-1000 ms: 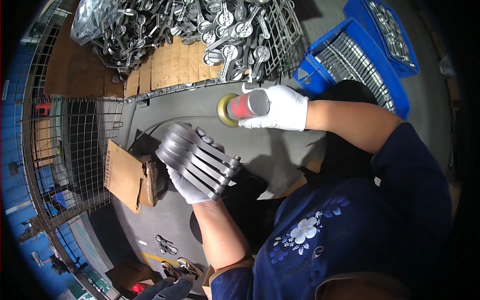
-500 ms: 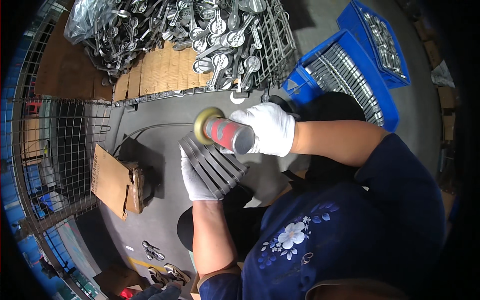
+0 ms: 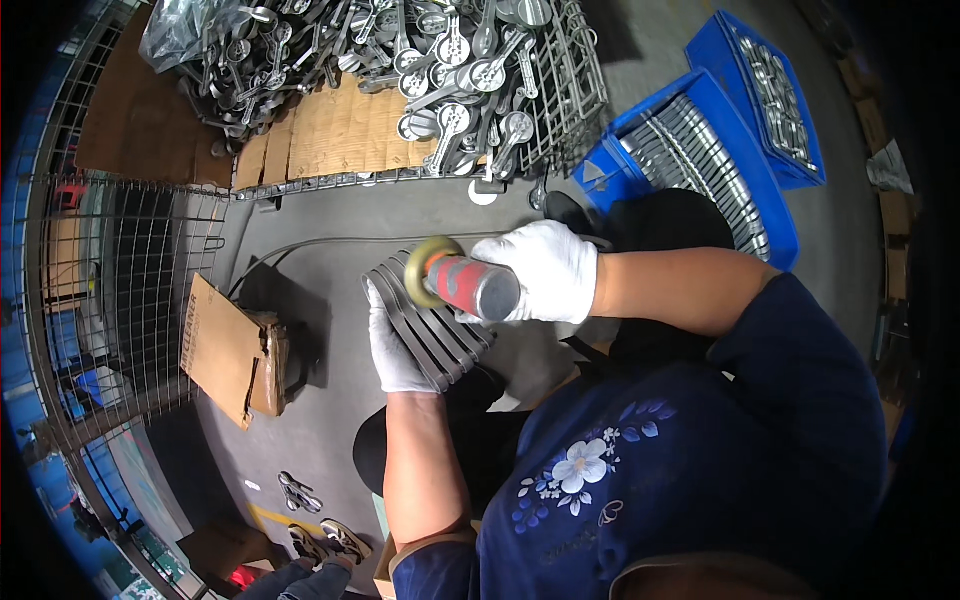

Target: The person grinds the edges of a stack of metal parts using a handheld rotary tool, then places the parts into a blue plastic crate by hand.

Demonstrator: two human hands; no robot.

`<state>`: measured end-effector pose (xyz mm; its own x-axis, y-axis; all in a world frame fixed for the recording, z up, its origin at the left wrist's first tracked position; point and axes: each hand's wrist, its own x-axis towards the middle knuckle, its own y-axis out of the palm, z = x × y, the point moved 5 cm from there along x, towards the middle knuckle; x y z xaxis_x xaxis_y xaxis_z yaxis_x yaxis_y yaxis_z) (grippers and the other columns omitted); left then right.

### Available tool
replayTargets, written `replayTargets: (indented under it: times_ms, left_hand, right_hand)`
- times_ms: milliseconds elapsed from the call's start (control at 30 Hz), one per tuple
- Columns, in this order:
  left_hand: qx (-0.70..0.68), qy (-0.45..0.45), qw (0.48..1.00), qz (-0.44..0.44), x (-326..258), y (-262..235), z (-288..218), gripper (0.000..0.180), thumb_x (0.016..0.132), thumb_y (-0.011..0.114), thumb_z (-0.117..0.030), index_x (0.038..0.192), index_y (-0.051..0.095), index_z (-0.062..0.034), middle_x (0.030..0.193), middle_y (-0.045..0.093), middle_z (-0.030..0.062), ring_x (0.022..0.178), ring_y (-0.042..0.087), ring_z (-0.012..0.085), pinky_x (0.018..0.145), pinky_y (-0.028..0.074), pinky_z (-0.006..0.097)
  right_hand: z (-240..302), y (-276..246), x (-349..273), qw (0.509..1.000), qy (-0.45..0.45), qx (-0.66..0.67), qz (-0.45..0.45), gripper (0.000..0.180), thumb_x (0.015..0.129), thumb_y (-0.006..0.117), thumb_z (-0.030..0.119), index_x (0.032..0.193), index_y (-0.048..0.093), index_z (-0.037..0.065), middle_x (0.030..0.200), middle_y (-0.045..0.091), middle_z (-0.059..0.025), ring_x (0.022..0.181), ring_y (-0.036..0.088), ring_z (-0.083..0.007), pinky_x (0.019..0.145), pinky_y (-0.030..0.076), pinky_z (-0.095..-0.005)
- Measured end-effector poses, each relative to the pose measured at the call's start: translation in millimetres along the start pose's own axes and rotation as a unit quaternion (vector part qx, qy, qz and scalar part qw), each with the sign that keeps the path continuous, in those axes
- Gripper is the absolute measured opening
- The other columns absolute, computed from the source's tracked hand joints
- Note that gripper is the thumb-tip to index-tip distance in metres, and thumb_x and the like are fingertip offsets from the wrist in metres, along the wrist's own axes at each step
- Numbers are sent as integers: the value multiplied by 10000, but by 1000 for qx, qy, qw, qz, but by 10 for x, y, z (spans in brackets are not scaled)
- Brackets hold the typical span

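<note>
My left hand [image 3: 393,350], in a white glove, is closed on a fanned set of several curved grey metal handles [image 3: 440,340], held from their left side. In my right hand [image 3: 555,270], also gloved in white, is a handheld sander [image 3: 468,286] with a red and grey body. Its round yellowish disc [image 3: 428,270] lies over the upper part of the handles and appears to touch them. The fingers of my right hand are wrapped round the tool, partly hidden behind its body.
Ahead stands a wire cage [image 3: 400,178] with a heap of metal handle parts [image 3: 450,90] on cardboard. Blue crates [image 3: 780,220] of shiny handles sit at the right. A cardboard box [image 3: 225,350] and a hose [image 3: 320,240] lie left. Another person's shoes [image 3: 345,540] show lower left.
The sander in my right hand has moved a little to the right and down over the handles. My left hand keeps its hold, nearly in place. The whole view has shifted slightly.
</note>
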<state>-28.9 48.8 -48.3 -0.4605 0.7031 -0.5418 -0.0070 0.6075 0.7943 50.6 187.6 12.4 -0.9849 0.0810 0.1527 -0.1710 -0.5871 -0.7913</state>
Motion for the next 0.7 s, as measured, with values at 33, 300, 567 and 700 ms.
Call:
replayTargets:
  times_ms: [33,300,567,700]
  left_hand:
    - [-4,8,1000,-3,4,-2,-19,570,963,335,-553,1299,462,-110,1309,492,90,1204,464,273,1037,359,432]
    - [10,93,993,-74,26,-136,-180,470,963,400,-506,1204,516,-120,1222,537,56,1118,505,243,1009,385,410]
    - [25,47,998,30,23,-40,-315,462,953,347,-496,1172,529,-133,1131,568,70,949,580,268,793,504,432]
    - [15,63,990,129,12,43,-357,418,978,304,-415,1203,492,-117,1199,520,68,1083,518,233,935,437,392]
  right_hand:
    - [8,-5,-11,1000,-2,1,1,476,737,722,460,947,576,58,714,619,-124,648,635,-320,591,505,-417]
    - [127,8,-50,995,-1,35,94,484,801,626,541,882,556,68,702,621,-135,674,644,-320,604,504,-417]
    - [191,-44,-67,948,-34,106,300,598,739,628,668,832,582,79,659,620,-131,626,631,-334,568,498,-396]
    - [156,-101,-35,964,-9,110,243,597,742,632,662,842,589,75,669,627,-130,617,633,-332,570,507,-398]
